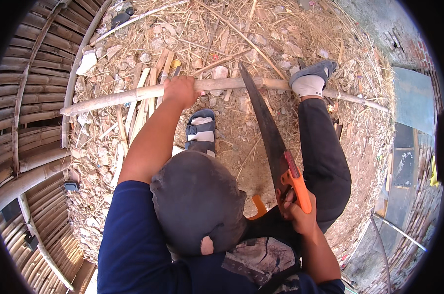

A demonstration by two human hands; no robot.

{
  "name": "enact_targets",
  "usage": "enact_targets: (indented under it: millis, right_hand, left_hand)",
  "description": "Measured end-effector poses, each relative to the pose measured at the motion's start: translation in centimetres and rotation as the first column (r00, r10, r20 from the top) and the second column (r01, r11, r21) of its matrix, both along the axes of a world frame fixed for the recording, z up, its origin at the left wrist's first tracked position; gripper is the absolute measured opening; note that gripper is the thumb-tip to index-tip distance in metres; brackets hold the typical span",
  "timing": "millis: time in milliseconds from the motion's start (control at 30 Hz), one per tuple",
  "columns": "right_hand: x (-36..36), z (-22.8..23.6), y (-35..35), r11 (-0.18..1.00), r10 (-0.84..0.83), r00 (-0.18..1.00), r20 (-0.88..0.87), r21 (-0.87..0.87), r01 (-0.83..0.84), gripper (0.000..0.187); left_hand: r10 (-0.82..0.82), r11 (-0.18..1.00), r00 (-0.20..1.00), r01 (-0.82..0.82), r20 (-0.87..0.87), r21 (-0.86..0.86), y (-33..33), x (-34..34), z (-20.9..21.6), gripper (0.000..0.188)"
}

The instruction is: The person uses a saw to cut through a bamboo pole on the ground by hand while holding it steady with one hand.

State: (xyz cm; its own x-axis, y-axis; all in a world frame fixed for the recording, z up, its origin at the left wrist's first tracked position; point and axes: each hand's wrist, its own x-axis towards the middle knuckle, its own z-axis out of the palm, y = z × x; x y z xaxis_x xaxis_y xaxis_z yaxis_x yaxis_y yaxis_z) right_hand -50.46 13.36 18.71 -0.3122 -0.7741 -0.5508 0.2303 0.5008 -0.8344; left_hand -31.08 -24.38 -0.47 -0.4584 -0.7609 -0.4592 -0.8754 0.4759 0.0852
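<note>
A long bamboo pole [119, 98] lies crosswise over the ground in front of me. My left hand [180, 92] is closed around it, left of the middle. My right foot, in a dark sandal [312, 73] over a white sock, rests on the pole farther right. In my right hand [300, 215] is a handsaw [268, 130], gripped by its orange handle. Its dark blade slants up and leftward, and the tip end crosses over the pole between my left hand and foot. Whether the teeth touch the bamboo, I cannot tell.
Split bamboo strips [138, 110] lie beneath the pole's left part. Stones and dry straw [276, 34] cover the ground. A slatted bamboo wall [40, 73] stands at left, a brick wall [420, 215] with leaning panels at right. An orange curved piece [258, 207] shows by my lap.
</note>
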Motion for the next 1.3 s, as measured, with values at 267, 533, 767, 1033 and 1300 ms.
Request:
enact_targets:
  millis: [267, 533, 767, 1033, 1300]
  right_hand:
    - [-0.6, 0.7, 0.9, 0.996, -0.043, 0.997, 0.065, 0.076, 0.038, 0.007]
    - [-1.5, -4.1, -4.3, 0.999, 0.003, 0.997, 0.075, 0.036, -0.006, 0.007]
    - [-1.7, -1.2, -0.5, 0.999, 0.033, 0.998, 0.046, 0.004, -0.034, 0.007]
    - [-0.9, -4.3, -5.6, 0.996, 0.038, 0.999, 0.016, 0.080, -0.039, 0.007]
    - [-1.1, -1.1, 1.6, 0.998, 0.055, 0.998, 0.005, 0.017, -0.056, 0.002]
  left_hand:
    - [-0.008, 0.999, 1.000, 0.008, -0.012, -0.047, -0.2, 0.7, -0.6, 0.059]
    - [-0.012, 0.998, 1.000, 0.013, 0.022, -0.061, 0.5, 0.0, -0.2, 0.060]
    - [-0.019, 0.999, 1.000, 0.019, 0.009, -0.049, 0.1, 0.2, -0.1, 0.061]
    - [0.000, 1.000, 1.000, 0.000, 0.025, -0.014, 1.2, 0.0, -0.1, 0.060]
    - [-0.016, 1.000, 1.000, 0.016, 0.012, 0.011, -0.1, -0.1, 0.1, 0.062]
